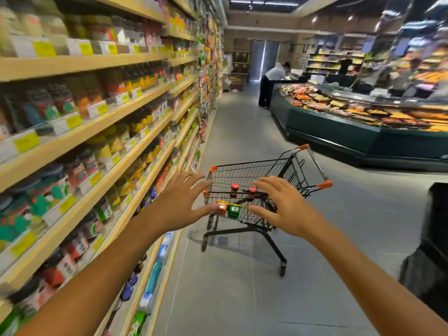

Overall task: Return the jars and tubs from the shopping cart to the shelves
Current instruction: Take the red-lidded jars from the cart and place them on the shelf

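Observation:
A black wire shopping cart (pixel 286 170) with orange corners stands in the aisle ahead of me. Inside it are two jars with red lids (pixel 234 189) (pixel 252 190), an orange tub (pixel 221 206) and a green tub (pixel 234 210). My left hand (pixel 180 202) is stretched toward the cart's left side, fingers spread, holding nothing, its thumb close to the orange tub. My right hand (pixel 282 204) reaches over the cart's near right side, fingers spread and empty. The wooden shelves (pixel 80 139) run along my left, packed with jars and packets.
A dark deli counter (pixel 339 132) with food trays lines the right side of the aisle. A person (pixel 271 81) leans on it far ahead. A black object (pixel 434 251) stands at the right edge. Grey floor (pixel 242 287) lies between me and the cart.

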Action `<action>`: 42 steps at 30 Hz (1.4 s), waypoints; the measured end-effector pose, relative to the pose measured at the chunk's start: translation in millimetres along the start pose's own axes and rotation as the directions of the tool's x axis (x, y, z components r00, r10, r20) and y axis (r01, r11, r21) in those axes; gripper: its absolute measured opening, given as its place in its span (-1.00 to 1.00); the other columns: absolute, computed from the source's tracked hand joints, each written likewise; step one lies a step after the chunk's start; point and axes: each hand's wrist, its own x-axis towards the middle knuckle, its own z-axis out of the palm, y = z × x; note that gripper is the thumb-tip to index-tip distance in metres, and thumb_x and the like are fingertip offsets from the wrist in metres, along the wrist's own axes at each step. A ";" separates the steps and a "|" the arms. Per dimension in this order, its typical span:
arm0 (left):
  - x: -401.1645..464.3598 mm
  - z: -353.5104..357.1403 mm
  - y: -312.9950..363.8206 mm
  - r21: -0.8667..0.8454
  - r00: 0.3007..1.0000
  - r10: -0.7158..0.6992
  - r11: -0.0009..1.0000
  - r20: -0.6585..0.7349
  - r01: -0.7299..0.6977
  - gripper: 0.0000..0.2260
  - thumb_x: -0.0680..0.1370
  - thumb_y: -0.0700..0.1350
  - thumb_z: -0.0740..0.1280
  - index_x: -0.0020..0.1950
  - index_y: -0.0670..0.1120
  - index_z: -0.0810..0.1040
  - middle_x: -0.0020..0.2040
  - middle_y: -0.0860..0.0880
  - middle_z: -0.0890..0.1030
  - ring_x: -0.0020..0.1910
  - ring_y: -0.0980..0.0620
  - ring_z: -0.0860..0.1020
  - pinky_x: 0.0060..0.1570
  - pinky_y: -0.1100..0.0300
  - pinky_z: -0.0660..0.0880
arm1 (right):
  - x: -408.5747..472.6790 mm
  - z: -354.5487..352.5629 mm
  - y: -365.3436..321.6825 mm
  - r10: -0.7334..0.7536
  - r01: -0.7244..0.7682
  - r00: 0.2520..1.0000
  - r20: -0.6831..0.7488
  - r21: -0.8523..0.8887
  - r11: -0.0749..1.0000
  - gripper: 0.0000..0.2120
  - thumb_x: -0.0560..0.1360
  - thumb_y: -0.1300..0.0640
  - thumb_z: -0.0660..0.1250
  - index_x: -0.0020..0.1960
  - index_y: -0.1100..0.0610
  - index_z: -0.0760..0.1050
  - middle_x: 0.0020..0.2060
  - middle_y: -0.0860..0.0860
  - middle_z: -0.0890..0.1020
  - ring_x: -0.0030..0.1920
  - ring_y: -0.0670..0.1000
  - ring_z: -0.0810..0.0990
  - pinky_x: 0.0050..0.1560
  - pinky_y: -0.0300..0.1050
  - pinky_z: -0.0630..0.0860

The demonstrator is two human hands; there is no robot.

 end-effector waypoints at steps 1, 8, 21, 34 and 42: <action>12.4 2.6 -7.0 0.005 1.000 0.017 1.000 0.010 -0.017 -0.25 0.48 0.51 -0.10 0.56 0.15 0.20 0.58 0.09 0.20 0.58 -0.01 0.08 0.56 -0.05 -0.02 | 5.8 3.0 3.8 0.024 -0.024 1.000 0.003 -0.005 1.000 -0.28 0.55 -0.44 0.12 0.59 -0.10 0.18 0.56 -0.09 0.27 0.58 -0.02 0.15 0.59 0.10 0.13; 99.5 44.2 -43.1 -0.019 0.987 0.129 0.992 0.094 -0.127 -0.20 0.44 0.54 -0.17 0.57 0.16 0.18 0.57 0.05 0.21 0.56 -0.02 0.10 0.56 -0.10 0.05 | 36.4 30.4 41.8 0.178 -0.178 0.984 0.017 -0.014 0.984 -0.26 0.54 -0.45 0.09 0.60 -0.10 0.16 0.56 -0.09 0.26 0.59 -0.01 0.12 0.59 0.04 0.10; 304.7 137.1 -63.6 0.015 0.955 0.193 0.979 0.226 -0.201 -0.31 0.54 0.44 -0.01 0.60 0.16 0.10 0.60 0.04 0.16 0.59 -0.04 0.06 0.56 -0.04 -0.04 | 152.9 92.9 201.0 0.271 -0.273 0.962 0.036 0.049 0.961 -0.24 0.53 -0.46 0.09 0.59 -0.06 0.22 0.54 -0.08 0.30 0.56 -0.01 0.19 0.56 0.09 0.20; 486.8 210.6 -95.2 -0.141 0.959 0.123 0.986 0.255 -0.089 -0.20 0.46 0.49 -0.13 0.60 0.10 0.14 0.59 0.03 0.20 0.57 0.02 0.13 0.51 0.05 0.11 | 318.2 138.4 356.7 0.246 -0.265 0.959 0.143 0.136 0.955 -0.25 0.54 -0.43 0.13 0.60 -0.06 0.18 0.55 -0.07 0.29 0.55 -0.04 0.22 0.55 0.05 0.25; 578.5 291.4 -172.5 -0.241 0.947 0.104 0.970 0.303 -0.030 -0.09 0.39 0.57 -0.24 0.59 0.10 0.17 0.57 0.02 0.24 0.55 0.01 0.20 0.50 0.04 0.17 | 417.5 211.6 403.2 0.270 -0.311 0.931 0.244 0.150 0.939 -0.26 0.54 -0.40 0.18 0.61 -0.07 0.16 0.57 -0.05 0.27 0.57 -0.02 0.20 0.56 0.00 0.20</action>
